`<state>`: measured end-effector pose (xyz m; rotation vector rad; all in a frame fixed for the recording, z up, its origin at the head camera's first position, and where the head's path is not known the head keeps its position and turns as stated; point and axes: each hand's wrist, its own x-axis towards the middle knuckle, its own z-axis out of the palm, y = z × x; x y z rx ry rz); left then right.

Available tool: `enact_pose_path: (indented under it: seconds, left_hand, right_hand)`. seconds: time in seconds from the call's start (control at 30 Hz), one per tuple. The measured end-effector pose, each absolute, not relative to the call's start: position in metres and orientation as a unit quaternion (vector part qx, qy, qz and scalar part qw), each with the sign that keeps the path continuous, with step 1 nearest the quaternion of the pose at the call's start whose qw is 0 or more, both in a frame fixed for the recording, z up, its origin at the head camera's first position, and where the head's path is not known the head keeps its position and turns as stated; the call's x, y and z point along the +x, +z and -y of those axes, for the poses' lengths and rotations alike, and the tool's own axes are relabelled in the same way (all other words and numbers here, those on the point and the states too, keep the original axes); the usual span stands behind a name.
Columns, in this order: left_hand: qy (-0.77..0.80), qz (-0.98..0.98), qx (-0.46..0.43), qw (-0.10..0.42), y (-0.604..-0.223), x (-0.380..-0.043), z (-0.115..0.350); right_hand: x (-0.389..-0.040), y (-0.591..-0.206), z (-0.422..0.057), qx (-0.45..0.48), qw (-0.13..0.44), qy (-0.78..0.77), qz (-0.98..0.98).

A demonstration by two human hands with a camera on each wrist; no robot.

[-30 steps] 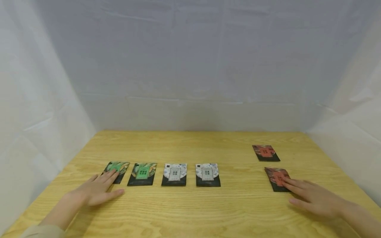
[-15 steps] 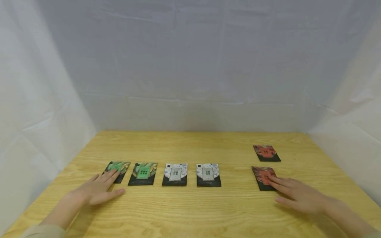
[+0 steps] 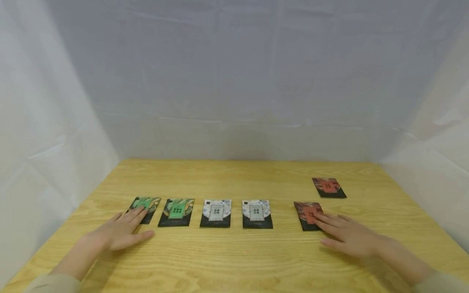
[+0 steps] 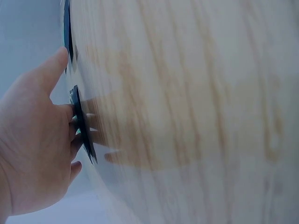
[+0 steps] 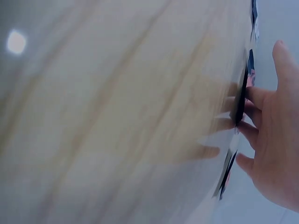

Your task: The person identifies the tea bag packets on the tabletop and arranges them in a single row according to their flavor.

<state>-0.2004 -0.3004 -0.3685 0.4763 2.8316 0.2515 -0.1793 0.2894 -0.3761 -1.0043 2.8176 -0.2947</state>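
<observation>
My left hand (image 3: 119,232) lies flat, its straight fingers resting on the leftmost green-and-black packet (image 3: 153,203) and hiding part of its face. In the left wrist view that packet (image 4: 81,123) is thin and edge-on beneath the fingertips. At the right, my other hand (image 3: 349,236) has extended fingers pressing the lower right side of a red-and-black packet (image 3: 305,209), which tilts slightly on the table. The right wrist view shows this packet (image 5: 242,95) edge-on under the fingers. Between the hands lie a second green packet (image 3: 176,209) and two white-and-black packets, one left (image 3: 216,212) and one right (image 3: 257,213).
Another red packet (image 3: 329,187) lies farther back, behind the right hand. Everything rests on a wooden table (image 3: 227,260). Pale sheeting (image 3: 234,81) encloses the table at the back and both sides.
My right hand has slid the nearer red packet leftward across the table, closer to the white packets. My left hand has stayed on the green packet.
</observation>
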Motion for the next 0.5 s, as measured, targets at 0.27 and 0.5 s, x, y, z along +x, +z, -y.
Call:
enact_pose_path:
  seconds: [0.27,0.5]
  left_hand:
    - [0.091,-0.973,0.164,0.132,-0.367,-0.200,0.300]
    - [0.087,-0.974,0.164,0.129,-0.367,-0.200,0.299]
  right_hand:
    - [-0.186,-0.376,-0.270,-0.346,0.071,-0.075,-0.932]
    - [-0.188,-0.372,-0.254,-0.348,0.085,-0.058,-0.932]
